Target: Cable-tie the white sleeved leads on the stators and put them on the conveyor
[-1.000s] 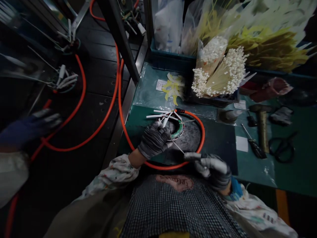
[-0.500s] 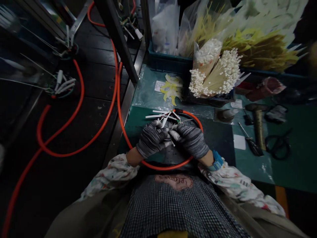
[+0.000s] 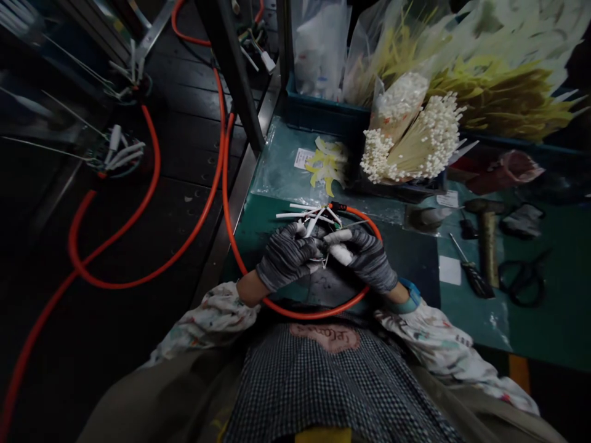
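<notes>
Both my hands wear grey striped gloves and meet over a round coil piece with white sleeved wires point(image 3: 308, 216) fanning out of its top. My left hand point(image 3: 287, 255) is closed on the left side of the piece. My right hand point(image 3: 364, 257) is closed beside it, its white fingertips pinching a thin wire or tie at the piece's top. An orange hose point(image 3: 369, 289) loops in a ring around the piece and both hands on the green bench point(image 3: 415, 258).
A bundle of white-tipped ties point(image 3: 415, 138) and yellow strips point(image 3: 498, 92) fill blue bins at the back. A hammer point(image 3: 484, 237), screwdriver point(image 3: 471, 271) and scissors point(image 3: 524, 280) lie to the right. Orange hose point(image 3: 138, 203) curls over the dark conveyor at left.
My right hand came up from the bench's near edge to join my left hand at the coil piece. A blue-gloved hand seen at far left has gone from view.
</notes>
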`<state>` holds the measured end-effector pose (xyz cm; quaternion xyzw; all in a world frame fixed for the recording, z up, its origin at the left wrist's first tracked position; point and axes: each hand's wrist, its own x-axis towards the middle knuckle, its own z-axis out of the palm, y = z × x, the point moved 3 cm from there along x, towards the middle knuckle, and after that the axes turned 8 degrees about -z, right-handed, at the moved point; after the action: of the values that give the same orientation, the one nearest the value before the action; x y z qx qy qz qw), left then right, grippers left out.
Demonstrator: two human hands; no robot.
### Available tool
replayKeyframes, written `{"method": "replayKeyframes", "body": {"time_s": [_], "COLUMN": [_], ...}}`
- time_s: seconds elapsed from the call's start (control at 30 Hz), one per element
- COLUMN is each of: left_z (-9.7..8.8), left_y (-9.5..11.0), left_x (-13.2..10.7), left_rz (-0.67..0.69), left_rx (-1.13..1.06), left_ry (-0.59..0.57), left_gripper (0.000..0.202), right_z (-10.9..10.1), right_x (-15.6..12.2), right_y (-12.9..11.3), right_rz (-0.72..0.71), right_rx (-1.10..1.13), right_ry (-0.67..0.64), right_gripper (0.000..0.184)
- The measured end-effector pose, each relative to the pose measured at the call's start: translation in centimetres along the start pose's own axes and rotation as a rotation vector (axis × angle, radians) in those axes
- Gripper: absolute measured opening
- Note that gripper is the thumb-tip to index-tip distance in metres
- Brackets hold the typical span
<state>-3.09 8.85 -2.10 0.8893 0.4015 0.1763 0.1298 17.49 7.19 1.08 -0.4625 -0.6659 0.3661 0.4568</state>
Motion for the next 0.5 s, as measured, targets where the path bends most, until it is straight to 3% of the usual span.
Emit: {"method": "replayKeyframes", "body": {"time_s": [0.1,0.2,0.33,0.4,0.5], "left_z": [0.0,0.0,-0.1,-0.3,-0.3], "left_y": [0.0,0.0,0.2,0.4,0.7], "left_x": [0.0,0.0,0.2,0.4,0.5], "left_rz": [0.004,0.008,-0.042,-0.074,-0.074], "left_rx": [0.013,-0.006,-0.030,-0.024,-0.037], "left_ry": [0.009,-0.008,-0.079,-0.086,-0.055], "left_gripper": [0.024,0.028,0.026,0.024,0.018], "right_z": [0.3,0.8,1.1,1.1,1.5], "right_x": [-0.5,-1.7,-3.6,-4.3,-4.5], "right_y": [0.5,1.4,2.7,2.5,1.2], "right_rz": [-0.055,-0.093,0.029,0.070,0.038], "right_rx": [0.013,0.019,-0.021,-0.021,0.059], "right_ry": [-0.015,-0.141,-0.142,-0.109,-0.241], "right_gripper": [0.014,0.012,0.022,0.024,0.025]}}
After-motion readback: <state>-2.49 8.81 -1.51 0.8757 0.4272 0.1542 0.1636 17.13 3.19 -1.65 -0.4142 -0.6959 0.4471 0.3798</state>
